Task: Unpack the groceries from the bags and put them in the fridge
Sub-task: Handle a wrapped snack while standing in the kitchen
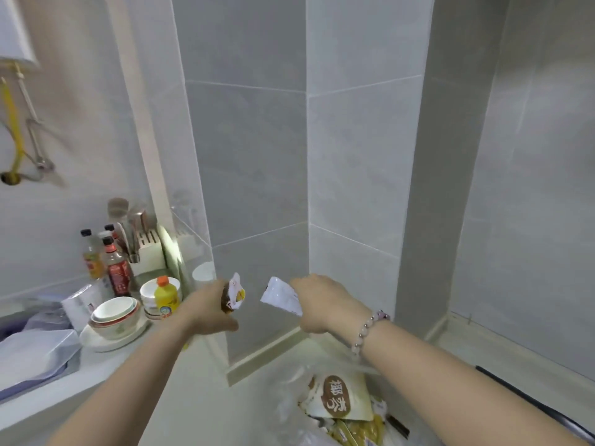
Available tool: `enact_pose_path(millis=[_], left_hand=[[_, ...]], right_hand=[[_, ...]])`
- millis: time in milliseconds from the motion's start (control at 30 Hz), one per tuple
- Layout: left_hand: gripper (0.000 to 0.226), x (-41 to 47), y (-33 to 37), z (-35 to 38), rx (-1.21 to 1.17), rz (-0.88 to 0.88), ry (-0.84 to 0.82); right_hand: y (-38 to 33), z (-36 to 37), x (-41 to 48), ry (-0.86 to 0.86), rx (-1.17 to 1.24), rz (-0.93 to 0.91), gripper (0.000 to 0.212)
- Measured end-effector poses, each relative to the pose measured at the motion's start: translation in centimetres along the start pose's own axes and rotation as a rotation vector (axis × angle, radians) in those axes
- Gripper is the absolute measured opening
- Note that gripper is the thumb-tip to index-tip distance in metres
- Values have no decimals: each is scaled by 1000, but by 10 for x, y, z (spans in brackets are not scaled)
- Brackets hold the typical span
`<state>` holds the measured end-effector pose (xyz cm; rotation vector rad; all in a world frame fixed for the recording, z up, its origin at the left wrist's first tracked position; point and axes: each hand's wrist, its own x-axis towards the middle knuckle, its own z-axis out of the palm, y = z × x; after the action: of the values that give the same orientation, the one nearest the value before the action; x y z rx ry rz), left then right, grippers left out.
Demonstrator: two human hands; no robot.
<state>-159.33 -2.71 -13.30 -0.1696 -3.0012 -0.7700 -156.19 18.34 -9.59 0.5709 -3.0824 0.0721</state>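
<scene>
left hand (209, 309) grips a brown snack packet (234, 294); right hand (322, 302) pinches what looks like a white pouch (280, 296).

Grey tiled walls (251, 149), pale counter (106, 358), cream floor (515, 355)

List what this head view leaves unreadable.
Head view throughout.
Brown packet: lower part covered by left hand; print blurred.
White packet: lower end inside right hand; contents unknowable.
Grocery bag: cut by bottom edge.
Sauce bottles: labels too small, blurred.
Fridge: out of frame.
</scene>
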Motion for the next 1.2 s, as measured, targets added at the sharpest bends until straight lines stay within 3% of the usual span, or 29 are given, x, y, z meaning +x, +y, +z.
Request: enact_pose_path(millis=[100, 300, 500, 667, 800, 1200], left_hand=[[43, -20, -18, -8, 142, 2, 19], [75, -78, -51, 2, 9, -83, 89], [70, -163, -50, -3, 11, -314, 162], [60, -226, -31, -10, 221, -492, 204], [55, -280, -15, -18, 411, -558, 267], [52, -513, 35, -62, 644, -960, 524]], right_hand=[[-21, -2, 11, 25, -79, -26, 37], [-68, 31, 15, -57, -131, -137, 43], [-95, 34, -3, 42, -152, -294, 42], [-120, 45, -46, 47, -98, -463, 52], [-146, 43, -81, 43, -82, -590, 48], [-292, 5, -202, 260, 36, -1011, 44]])
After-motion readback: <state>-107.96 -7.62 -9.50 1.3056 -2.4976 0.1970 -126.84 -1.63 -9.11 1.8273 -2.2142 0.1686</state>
